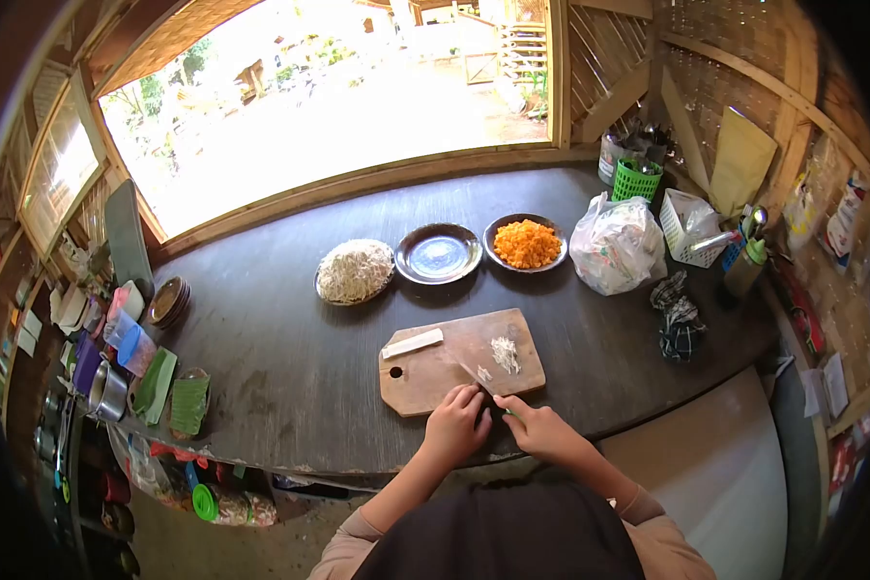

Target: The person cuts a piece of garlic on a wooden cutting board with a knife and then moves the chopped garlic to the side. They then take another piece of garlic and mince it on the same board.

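My right hand (pixel 541 429) is closed round the green handle of a knife (pixel 476 371), whose blade slants up and left across the wooden cutting board (pixel 411 382). My left hand (pixel 457 422) rests at the board's near edge, fingers curled down close beside the blade; whatever lies under them is hidden. Just right of the blade is a small bit of chopped white food. A larger pile of white shreds (pixel 504 355) sits on the board's right part. At the upper left lies a pale, flat-sided white strip (pixel 413 343).
Beyond the board stand a plate of bean sprouts (pixel 355 272), a dark plate (pixel 439 278) and a plate of chopped orange food (pixel 526 245). A filled plastic bag (pixel 617 246) and a dark checked cloth (pixel 678 319) are to the right. Stacked bowls (pixel 169 302) stand left.
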Motion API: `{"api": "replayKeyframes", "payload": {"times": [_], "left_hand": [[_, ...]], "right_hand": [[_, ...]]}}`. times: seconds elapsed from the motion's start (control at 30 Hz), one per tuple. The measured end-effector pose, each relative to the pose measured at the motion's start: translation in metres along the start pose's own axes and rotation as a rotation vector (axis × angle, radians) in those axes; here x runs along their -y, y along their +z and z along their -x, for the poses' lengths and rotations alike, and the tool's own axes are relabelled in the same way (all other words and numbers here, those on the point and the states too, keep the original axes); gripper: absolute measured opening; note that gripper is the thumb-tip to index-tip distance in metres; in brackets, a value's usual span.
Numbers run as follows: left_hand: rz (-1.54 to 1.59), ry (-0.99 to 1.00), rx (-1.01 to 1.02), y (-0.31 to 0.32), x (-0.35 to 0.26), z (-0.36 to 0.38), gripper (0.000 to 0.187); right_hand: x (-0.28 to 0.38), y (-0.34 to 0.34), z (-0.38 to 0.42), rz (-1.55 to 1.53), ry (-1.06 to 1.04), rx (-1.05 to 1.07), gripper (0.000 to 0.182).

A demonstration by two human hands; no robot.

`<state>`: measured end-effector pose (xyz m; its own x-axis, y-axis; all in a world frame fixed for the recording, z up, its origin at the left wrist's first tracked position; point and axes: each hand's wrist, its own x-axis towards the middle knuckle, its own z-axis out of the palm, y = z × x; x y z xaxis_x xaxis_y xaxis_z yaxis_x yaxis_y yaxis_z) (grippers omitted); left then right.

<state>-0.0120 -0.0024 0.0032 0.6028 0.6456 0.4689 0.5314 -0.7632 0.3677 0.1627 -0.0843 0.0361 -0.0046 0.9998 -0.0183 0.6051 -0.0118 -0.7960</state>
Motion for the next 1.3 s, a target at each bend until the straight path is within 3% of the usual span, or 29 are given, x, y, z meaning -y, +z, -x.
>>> {"api": "replayKeyframes", "payload": {"times": [0.2, 0.4, 0.47, 0.7, 0.8, 1.1, 1.3], "left_hand": [[-0.007, -0.008, 0.012, 0.003, 0.002, 0.001, 0.029], [-0.019, -0.002, 0.024, 0.002, 0.0, 0.001, 0.03], [-0.028, 0.0, 0.011, 0.002, 0.0, 0.001, 0.031], [-0.049, 0.035, 0.02, 0.004, 0.005, 0.001, 0.031], [-0.048, 0.036, 0.034, 0.001, 0.002, 0.001, 0.031], [-0.024, 0.019, 0.064, -0.002, 0.002, -0.001, 0.033], [-0.006, 0.011, 0.078, -0.002, 0.001, 0.0, 0.034]], "right_hand": [[0.005, -0.003, -0.005, -0.038, -0.04, -0.02, 0.033], [0.014, -0.016, 0.005, -0.072, 0.127, 0.089, 0.034], [0.002, -0.001, -0.005, -0.043, -0.045, -0.028, 0.034], [0.002, -0.008, -0.001, -0.025, -0.051, -0.01, 0.034], [0.011, -0.019, 0.003, -0.028, 0.099, 0.11, 0.035], [-0.004, 0.004, -0.015, -0.063, -0.072, -0.032, 0.035], [0.005, -0.014, -0.001, -0.068, 0.059, 0.075, 0.033]]}}
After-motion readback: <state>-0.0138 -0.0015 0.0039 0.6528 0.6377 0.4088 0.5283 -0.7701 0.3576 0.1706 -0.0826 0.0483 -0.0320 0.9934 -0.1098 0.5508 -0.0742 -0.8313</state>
